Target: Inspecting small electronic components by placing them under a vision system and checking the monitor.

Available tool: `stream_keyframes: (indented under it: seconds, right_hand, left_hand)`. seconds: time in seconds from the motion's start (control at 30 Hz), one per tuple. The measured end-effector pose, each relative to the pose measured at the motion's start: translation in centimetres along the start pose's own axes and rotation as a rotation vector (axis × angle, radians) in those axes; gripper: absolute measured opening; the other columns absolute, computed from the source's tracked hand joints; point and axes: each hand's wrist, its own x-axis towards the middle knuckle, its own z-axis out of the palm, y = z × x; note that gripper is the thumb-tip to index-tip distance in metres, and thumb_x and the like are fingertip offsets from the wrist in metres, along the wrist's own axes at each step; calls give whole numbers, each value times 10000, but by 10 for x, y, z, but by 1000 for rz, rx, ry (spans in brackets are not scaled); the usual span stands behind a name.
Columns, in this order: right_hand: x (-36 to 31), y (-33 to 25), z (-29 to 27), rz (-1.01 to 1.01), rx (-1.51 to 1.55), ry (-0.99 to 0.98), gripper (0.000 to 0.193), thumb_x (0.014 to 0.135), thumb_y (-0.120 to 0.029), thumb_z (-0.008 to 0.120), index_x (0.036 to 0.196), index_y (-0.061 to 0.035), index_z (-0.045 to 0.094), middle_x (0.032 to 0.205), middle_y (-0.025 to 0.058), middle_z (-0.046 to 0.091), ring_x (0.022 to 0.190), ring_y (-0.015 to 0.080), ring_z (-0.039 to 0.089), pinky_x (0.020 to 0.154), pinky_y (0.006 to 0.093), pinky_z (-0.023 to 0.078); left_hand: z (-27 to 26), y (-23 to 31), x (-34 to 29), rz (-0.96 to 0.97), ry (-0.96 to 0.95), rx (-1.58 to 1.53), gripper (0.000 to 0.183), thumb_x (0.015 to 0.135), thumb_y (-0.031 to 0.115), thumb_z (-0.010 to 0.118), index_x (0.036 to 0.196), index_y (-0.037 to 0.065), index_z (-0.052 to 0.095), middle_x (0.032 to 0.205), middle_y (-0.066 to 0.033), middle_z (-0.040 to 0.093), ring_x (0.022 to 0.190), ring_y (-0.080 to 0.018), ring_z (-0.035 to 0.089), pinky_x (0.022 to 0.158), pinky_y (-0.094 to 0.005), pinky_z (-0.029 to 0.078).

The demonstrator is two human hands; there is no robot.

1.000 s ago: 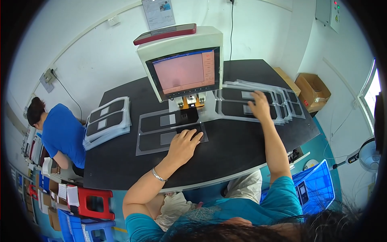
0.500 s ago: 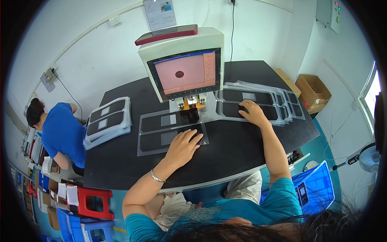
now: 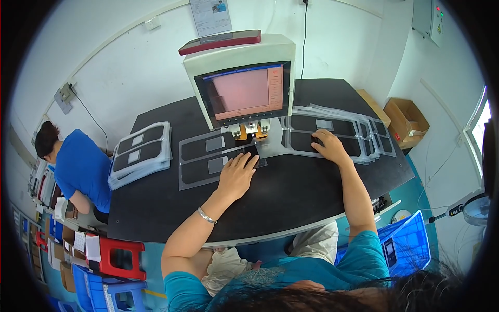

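Under my left hand [image 3: 237,176] lies a clear plastic sheet with two black panels [image 3: 193,170], each with a pale rectangular window. The hand is flat on its near right part, fingers stretched out and slightly apart. The sheet's far right part reaches under the brass-coloured head [image 3: 251,131] of a white machine with a screen [image 3: 241,92]. A pinkish picture with a dark patch at its lower left fills most of the screen. My right hand [image 3: 331,147] rests with bent, parted fingers on a fanned stack of similar sheets [image 3: 301,122], holding nothing visible.
Another stack of sheets [image 3: 149,137] lies at the table's left. Beyond it a person in blue [image 3: 83,164] bends over other work. A red phone-like slab [image 3: 221,41] lies on the machine. A cardboard box [image 3: 406,122], blue crate [image 3: 410,242] and red stool [image 3: 122,260] surround the black table.
My left hand has pushed the sheet away from me, toward the machine. The dark round spot has left the screen, and a dark patch shows at its lower left. My right hand stays put.
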Motion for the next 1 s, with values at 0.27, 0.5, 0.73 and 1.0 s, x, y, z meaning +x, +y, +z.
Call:
stream_keyframes:
  seconds: [0.27,0.5,0.73,1.0]
  right_hand:
    - [0,-4,-1,-14,11,7,340,851,-230,688,1134,-42,667,1222,127,640,1164,331,589,978,434,469]
    - [-2,-4,-2,-8,5,-3,344,849,-229,689,1138,-43,666,1228,136,636,1175,336,583,996,433,465]
    - [0,2,1,-12,1,-14,353,843,-234,694,1144,-51,665,1243,142,629,1192,341,575,1013,437,459]
    - [0,1,2,-24,-2,-4,353,835,-225,701,1139,-50,668,1230,144,632,1181,341,582,1004,443,466]
  left_hand:
    - [4,-4,-3,-24,-69,-52,510,1011,190,493,1505,148,372,1483,-144,469,1358,-335,459,1134,-484,364]
    - [-11,-10,-11,-17,58,-140,363,941,149,615,1301,100,604,1337,-111,584,1203,-299,577,1004,-408,493]
    - [-20,-16,-19,-23,83,-160,248,897,73,639,1135,105,705,1147,-47,687,1017,-248,664,830,-368,569]
    - [4,-34,11,-74,129,21,306,875,66,596,1164,98,689,1153,-63,680,1044,-255,666,834,-369,570]
